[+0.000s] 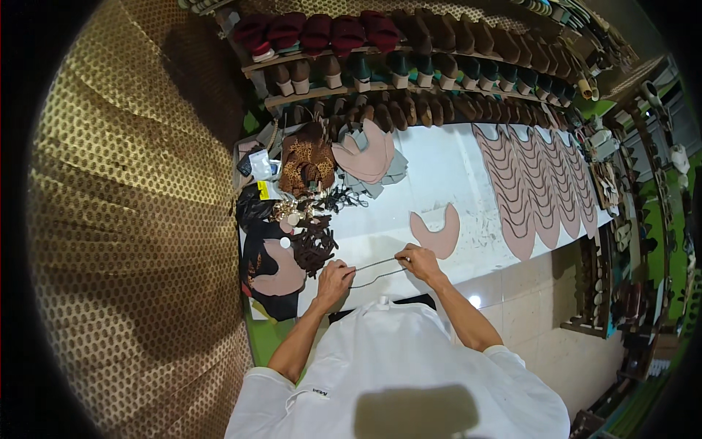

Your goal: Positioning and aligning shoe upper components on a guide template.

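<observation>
A thin dark cord (375, 265) is stretched between my two hands, just above the near edge of the white table. My left hand (336, 279) pinches one end of this stretch, beside a heap of dark brown strips (314, 246). The other end is pinched in my right hand (418, 260), close to a pink U-shaped shoe-upper piece (436, 230) lying flat on the table. A slack length of the cord hangs in a loose curve below the taut part.
Overlapping pink cut pieces (537, 192) lie in rows on the table's right (468, 168). At the back left are leopard-print material (307, 162) and stacked pink and grey pieces (365, 155). Racks of shoes (398, 69) stand behind. A gold patterned curtain (139, 219) hangs at the left.
</observation>
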{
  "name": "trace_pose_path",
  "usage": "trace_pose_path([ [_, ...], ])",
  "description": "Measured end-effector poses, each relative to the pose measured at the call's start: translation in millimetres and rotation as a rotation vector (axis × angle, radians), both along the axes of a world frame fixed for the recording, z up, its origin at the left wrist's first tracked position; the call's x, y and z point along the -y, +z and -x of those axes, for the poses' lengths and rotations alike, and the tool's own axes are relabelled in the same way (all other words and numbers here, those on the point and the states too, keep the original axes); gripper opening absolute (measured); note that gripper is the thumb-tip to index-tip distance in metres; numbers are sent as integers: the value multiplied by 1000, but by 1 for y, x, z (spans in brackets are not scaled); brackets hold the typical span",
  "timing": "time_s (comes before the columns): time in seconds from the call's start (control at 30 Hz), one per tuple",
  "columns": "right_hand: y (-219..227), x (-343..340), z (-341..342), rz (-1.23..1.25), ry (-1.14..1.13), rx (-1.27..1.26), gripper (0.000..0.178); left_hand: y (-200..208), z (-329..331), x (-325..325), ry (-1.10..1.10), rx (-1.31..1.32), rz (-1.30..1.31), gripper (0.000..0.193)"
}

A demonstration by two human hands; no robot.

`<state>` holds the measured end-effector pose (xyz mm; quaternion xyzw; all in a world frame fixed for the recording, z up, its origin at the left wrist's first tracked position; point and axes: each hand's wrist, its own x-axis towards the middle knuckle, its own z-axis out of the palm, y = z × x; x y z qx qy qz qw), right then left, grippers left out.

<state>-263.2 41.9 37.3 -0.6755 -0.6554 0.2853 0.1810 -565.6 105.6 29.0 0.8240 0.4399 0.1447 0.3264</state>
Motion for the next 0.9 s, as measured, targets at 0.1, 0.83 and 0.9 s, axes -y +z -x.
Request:
trace_pose_path([
  [0.1, 3, 5, -2, -30, -15, 17, 19, 2, 4, 6, -36, 18, -96, 18],
  [0.83, 10, 56, -20, -133, -36, -20, 14, -5, 29, 52, 9, 115, -133, 15],
  [0.9, 9, 64, -25, -111, -34, -18, 13, -6, 27, 54, -23, 123, -100, 17],
])
